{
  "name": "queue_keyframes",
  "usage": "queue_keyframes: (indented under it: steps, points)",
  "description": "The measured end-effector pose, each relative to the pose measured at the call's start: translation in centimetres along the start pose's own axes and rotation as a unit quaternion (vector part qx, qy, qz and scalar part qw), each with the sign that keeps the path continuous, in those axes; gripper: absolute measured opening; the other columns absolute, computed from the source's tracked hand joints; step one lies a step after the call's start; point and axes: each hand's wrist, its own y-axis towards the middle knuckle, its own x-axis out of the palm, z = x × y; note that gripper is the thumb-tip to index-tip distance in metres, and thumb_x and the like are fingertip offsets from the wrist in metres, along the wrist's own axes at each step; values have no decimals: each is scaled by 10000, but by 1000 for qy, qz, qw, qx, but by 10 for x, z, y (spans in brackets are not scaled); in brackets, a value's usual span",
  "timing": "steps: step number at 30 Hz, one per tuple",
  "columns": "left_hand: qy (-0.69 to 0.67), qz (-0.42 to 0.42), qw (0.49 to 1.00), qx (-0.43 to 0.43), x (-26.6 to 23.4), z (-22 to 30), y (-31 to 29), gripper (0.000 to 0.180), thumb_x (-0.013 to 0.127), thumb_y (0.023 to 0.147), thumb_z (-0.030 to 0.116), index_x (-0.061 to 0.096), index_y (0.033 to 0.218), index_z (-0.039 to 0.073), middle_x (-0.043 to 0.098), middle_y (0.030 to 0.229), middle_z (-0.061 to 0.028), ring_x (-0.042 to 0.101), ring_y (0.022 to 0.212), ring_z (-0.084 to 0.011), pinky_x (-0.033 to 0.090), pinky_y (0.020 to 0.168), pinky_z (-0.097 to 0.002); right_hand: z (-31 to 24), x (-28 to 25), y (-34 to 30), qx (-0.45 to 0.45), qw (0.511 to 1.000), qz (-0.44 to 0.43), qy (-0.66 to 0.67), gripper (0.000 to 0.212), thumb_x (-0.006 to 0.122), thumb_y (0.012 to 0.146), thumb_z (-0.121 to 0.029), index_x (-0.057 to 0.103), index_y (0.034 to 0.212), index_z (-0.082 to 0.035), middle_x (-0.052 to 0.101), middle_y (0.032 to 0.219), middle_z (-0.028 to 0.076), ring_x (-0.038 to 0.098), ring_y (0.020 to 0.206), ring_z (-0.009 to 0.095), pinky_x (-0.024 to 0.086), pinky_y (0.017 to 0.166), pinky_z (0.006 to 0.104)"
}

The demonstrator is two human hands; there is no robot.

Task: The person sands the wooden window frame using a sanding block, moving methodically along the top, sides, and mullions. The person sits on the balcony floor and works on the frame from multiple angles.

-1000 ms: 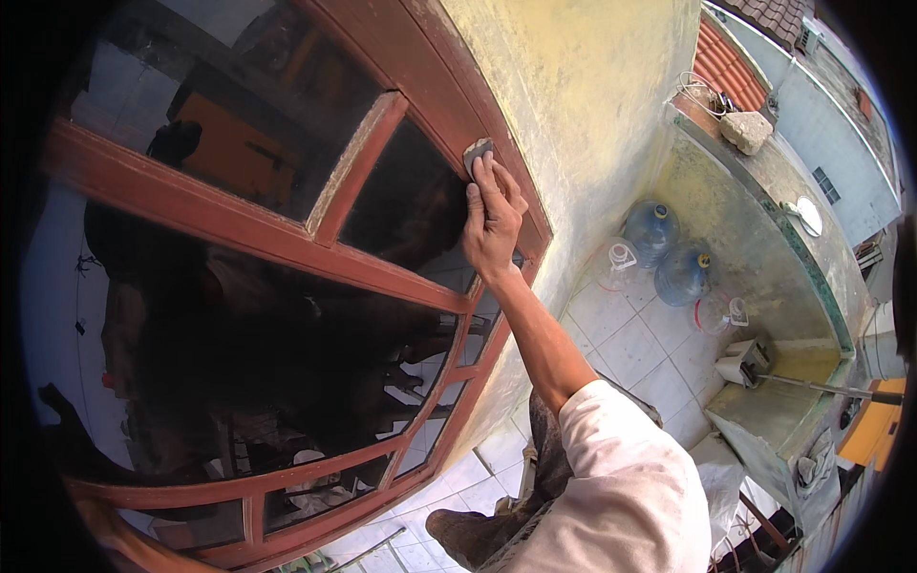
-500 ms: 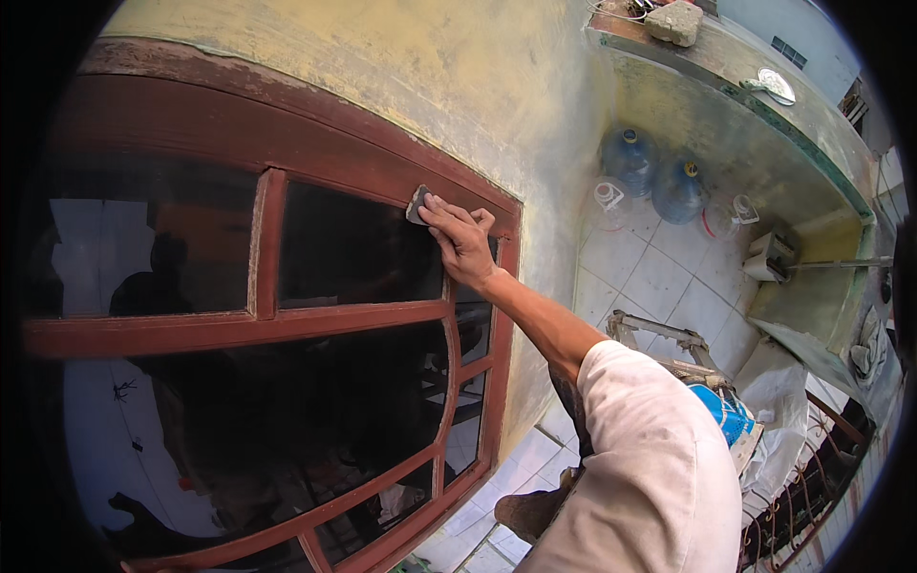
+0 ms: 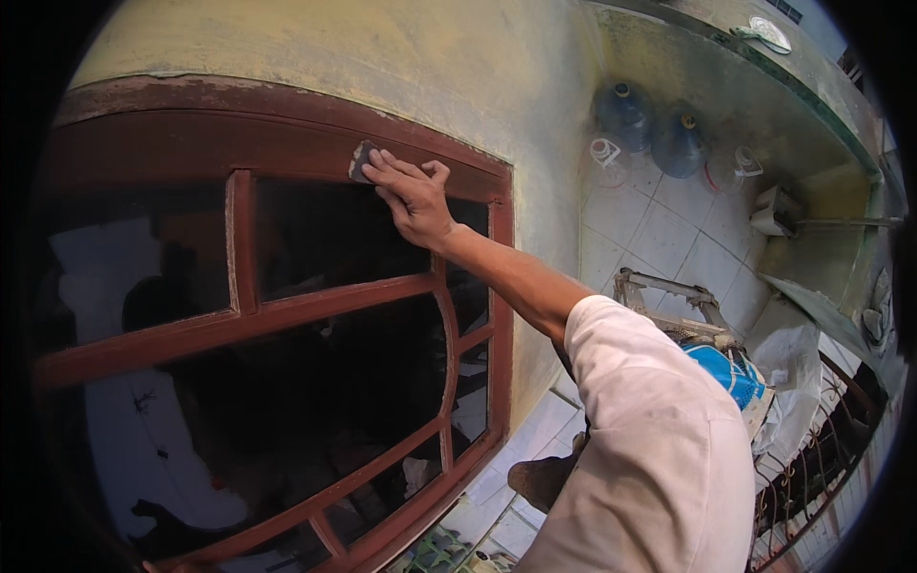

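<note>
My right hand (image 3: 411,196) presses a small folded piece of dark sandpaper (image 3: 359,160) with a pale edge against the top rail of a reddish-brown window frame (image 3: 287,148). The fingertips lie over the sandpaper and hold it flat on the wood, just above a dark glass pane (image 3: 334,234). From the lower right my arm reaches across in a pale, stained sleeve (image 3: 659,439). My left hand does not show.
A worn yellow wall (image 3: 382,57) surrounds the frame. Right, on white floor tiles, stand blue water jugs (image 3: 678,148) and clear plastic containers. Nearer are a paint-spattered ladder (image 3: 678,291), a blue item (image 3: 731,374), plastic sheeting (image 3: 793,392) and a curved metal railing (image 3: 812,458).
My right hand has slid the sandpaper left along the top rail, away from the frame's right corner. The whole view has also shifted and tilted somewhat.
</note>
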Motion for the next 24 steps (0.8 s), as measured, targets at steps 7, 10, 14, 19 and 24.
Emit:
queue_keyframes:
  steps: [7,10,14,19,24]
  points:
    - [3,-3,1000,-17,-7,-9,3,492,598,1071,334,620,1295,-104,664,1303,-233,663,1177,-351,520,1063,-430,-55,18,65,-69,996,-27,56,383,628,1034,-84,705,1362,-264,671,1489,-16,588,1417,144,219,1098,557]
    - [-4,-9,1000,-29,-2,-7,1,517,612,1068,346,625,1305,-112,669,1322,-242,669,1191,-355,523,1074,-430,26,-22,1,22,998,-61,-15,391,611,1051,-76,697,1389,-255,657,1507,1,562,1446,140,221,1099,542]
    - [22,-42,997,-58,-15,-25,-7,550,630,1063,363,630,1319,-124,675,1348,-254,678,1208,-360,526,1088,-431,-55,12,58,-42,998,-37,19,403,626,1037,-65,694,1402,-223,653,1509,38,558,1453,154,220,1098,511]
    - [30,-33,999,12,-15,-57,-11,476,692,1028,307,669,1241,-118,695,1290,-246,698,1138,-344,558,1037,-428,-82,27,76,-44,997,-17,67,437,618,1031,-37,679,1425,-217,637,1527,49,539,1471,158,208,1105,494]
    - [-10,-45,999,-28,-17,7,-8,387,585,1057,144,581,1255,-189,654,1232,-268,689,1114,-323,554,1039,-406,-2,-14,2,61,997,-55,14,397,583,1057,-55,678,1410,-210,641,1522,64,556,1461,178,206,1113,510]
